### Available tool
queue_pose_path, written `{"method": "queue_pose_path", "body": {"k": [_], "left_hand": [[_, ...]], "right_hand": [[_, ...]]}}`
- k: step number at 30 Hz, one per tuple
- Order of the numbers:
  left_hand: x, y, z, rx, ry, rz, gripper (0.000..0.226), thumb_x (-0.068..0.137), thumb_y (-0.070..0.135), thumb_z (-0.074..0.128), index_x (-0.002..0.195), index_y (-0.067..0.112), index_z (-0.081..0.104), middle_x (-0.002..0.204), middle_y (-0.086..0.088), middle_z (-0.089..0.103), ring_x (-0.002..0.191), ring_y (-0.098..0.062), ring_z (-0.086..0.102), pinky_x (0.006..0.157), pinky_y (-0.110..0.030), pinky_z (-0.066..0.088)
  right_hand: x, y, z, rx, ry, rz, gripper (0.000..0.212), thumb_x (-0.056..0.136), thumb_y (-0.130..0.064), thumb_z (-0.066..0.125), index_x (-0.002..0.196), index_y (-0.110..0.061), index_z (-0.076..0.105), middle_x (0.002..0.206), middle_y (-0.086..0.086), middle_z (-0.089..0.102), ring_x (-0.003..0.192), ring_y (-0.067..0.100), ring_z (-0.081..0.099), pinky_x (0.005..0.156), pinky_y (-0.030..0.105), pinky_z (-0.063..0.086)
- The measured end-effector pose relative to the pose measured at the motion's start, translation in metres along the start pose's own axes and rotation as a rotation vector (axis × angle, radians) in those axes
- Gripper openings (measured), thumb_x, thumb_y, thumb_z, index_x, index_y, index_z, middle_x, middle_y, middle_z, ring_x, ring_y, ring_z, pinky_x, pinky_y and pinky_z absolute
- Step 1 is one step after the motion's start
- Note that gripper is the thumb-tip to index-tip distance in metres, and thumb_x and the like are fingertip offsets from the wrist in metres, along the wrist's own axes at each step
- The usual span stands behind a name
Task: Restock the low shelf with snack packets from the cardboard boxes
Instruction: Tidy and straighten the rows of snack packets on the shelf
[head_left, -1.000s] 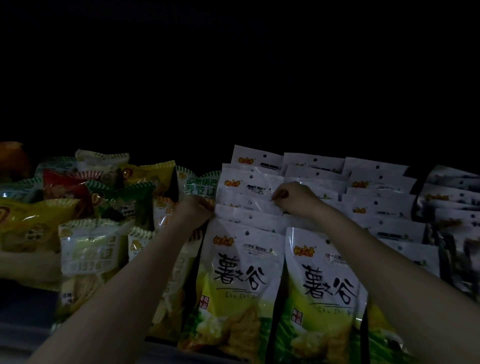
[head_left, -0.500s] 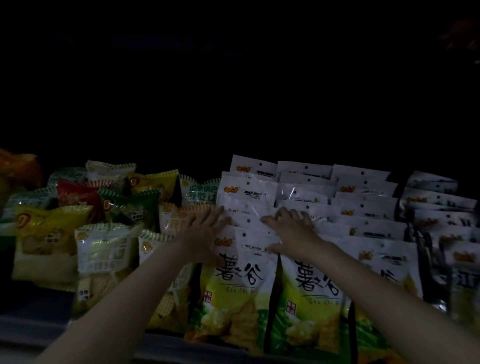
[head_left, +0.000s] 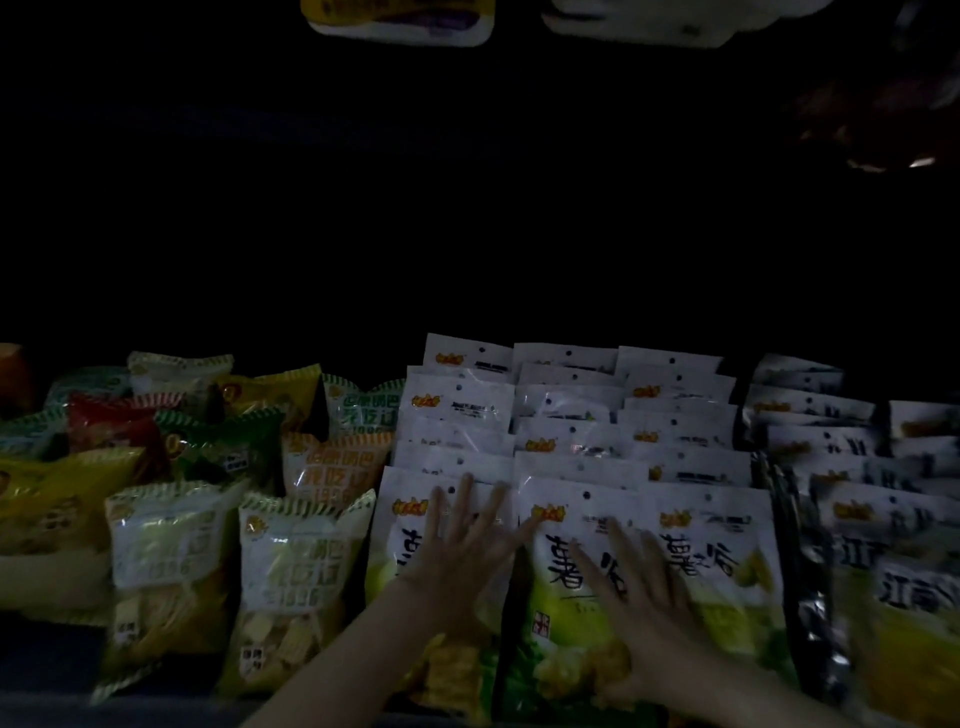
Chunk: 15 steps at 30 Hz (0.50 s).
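Observation:
Rows of white-and-green snack packets stand overlapped on the dim low shelf, several deep. My left hand lies flat with spread fingers on the front packet of the left row. My right hand lies flat with spread fingers on the front packet of the middle row, reaching onto the packet beside it. Neither hand holds anything. No cardboard box is in view.
Mixed yellow, red and green snack bags fill the shelf on the left. Dark-edged white packets stand in rows on the right. The shelf's front edge runs along the bottom. White tubs show at the top.
Both hands have come away from pinching the packet tops further back, opened out, and now press flat on the front packets nearer to me.

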<state>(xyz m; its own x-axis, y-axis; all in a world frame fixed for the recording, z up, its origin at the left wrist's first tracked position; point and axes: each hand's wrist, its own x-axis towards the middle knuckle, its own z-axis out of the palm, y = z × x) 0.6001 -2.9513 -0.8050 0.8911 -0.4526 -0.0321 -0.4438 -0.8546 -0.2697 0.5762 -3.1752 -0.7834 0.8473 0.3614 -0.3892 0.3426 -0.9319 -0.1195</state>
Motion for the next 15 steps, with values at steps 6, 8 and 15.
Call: {"method": "queue_pose_path", "body": {"k": [6, 8, 15], "left_hand": [[0.0, -0.006, -0.003, -0.02, -0.016, -0.1, 0.126, 0.075, 0.063, 0.06, 0.134, 0.018, -0.042, 0.152, -0.021, -0.018, 0.135, -0.049, -0.013, 0.107, -0.065, 0.003], [0.003, -0.018, -0.007, -0.159, -0.04, -0.142, 0.133, 0.057, 0.082, 0.056, 0.149, 0.011, -0.008, 0.149, -0.021, 0.029, 0.137, -0.043, 0.024, 0.1, -0.061, 0.033], [-0.015, -0.08, -0.052, -0.174, 0.022, -0.376, 0.099, 0.06, 0.073, -0.004, 0.137, 0.015, -0.029, 0.146, 0.002, -0.025, 0.146, -0.022, -0.009, 0.114, -0.044, -0.007]], "right_hand": [[0.021, -0.014, -0.015, -0.141, -0.057, -0.015, 0.123, 0.076, -0.047, 0.072, 0.133, -0.042, -0.037, 0.139, 0.006, -0.05, 0.129, 0.043, -0.04, 0.108, 0.063, -0.013], [0.026, -0.019, -0.038, -0.169, -0.057, -0.03, 0.113, 0.074, -0.058, 0.068, 0.145, -0.04, -0.018, 0.149, 0.003, -0.038, 0.136, 0.04, -0.032, 0.109, 0.06, -0.014], [0.089, -0.054, -0.113, -0.038, 0.172, -0.269, 0.085, 0.074, -0.063, 0.063, 0.142, -0.028, 0.029, 0.156, 0.001, 0.005, 0.144, 0.027, -0.001, 0.114, 0.05, 0.008]]}}
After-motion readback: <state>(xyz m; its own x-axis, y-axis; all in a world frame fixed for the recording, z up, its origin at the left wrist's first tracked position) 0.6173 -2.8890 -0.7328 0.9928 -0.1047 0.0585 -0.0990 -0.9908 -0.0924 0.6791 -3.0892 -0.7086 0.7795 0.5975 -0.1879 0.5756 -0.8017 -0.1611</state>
